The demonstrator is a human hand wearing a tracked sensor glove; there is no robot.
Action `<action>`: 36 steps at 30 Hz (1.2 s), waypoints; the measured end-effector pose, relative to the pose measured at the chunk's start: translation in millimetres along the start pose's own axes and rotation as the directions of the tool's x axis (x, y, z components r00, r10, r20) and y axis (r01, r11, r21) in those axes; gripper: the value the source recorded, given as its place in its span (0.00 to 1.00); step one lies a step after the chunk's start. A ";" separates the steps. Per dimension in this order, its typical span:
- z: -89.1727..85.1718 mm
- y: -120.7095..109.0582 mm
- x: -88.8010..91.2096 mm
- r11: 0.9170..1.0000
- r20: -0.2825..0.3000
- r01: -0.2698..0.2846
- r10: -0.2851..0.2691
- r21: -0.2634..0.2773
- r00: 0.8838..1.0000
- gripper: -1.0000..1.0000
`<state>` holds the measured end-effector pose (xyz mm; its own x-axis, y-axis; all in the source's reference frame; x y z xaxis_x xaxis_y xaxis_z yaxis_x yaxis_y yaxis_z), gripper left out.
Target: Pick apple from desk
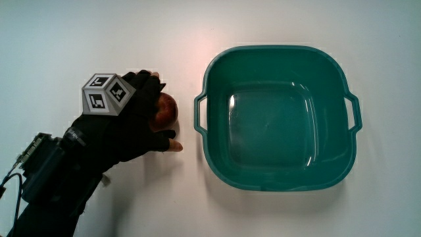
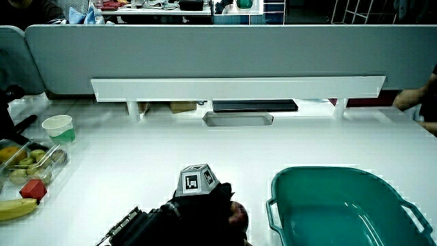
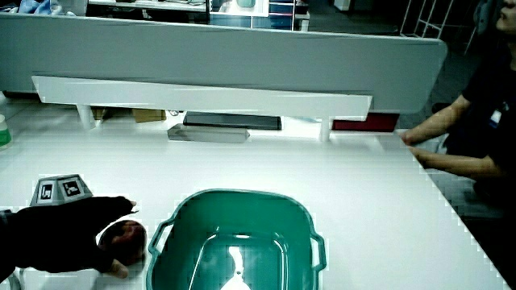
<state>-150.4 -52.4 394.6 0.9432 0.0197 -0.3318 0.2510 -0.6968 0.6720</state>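
A red-brown apple (image 1: 166, 110) lies on the white table beside the teal basin (image 1: 217, 69). The gloved hand (image 1: 141, 115) rests over the apple with its fingers curled around it, thumb tip on the table nearer to the person. The patterned cube (image 1: 104, 94) sits on the back of the hand. In both side views the apple (image 2: 238, 215) (image 3: 129, 234) peeks out from under the black glove (image 2: 205, 212) (image 3: 72, 234), close to the basin's handle (image 3: 159, 238). Most of the apple is hidden by the fingers.
The teal basin (image 2: 287, 188) holds nothing. In a side view, a clear tray of fruit (image 2: 31, 162), a banana (image 2: 15, 209) and a paper cup (image 2: 59, 128) stand at the table's edge. A low partition (image 2: 205, 58) with a white shelf (image 2: 235, 89) runs along the table.
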 end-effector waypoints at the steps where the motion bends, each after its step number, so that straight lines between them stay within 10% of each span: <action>1: 0.0 0.1 -0.5 1.000 0.005 0.005 -0.005 0.010 1.000 0.56; 22: -2.3 -5.4 1.0 0.985 -0.018 0.068 -0.066 0.160 0.998 1.00; 36: 6.3 -20.9 4.2 0.964 -0.024 0.155 -0.154 0.214 0.988 1.00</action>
<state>-153.1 -42.3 375.0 0.8983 0.1438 -0.4151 0.3419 -0.8222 0.4551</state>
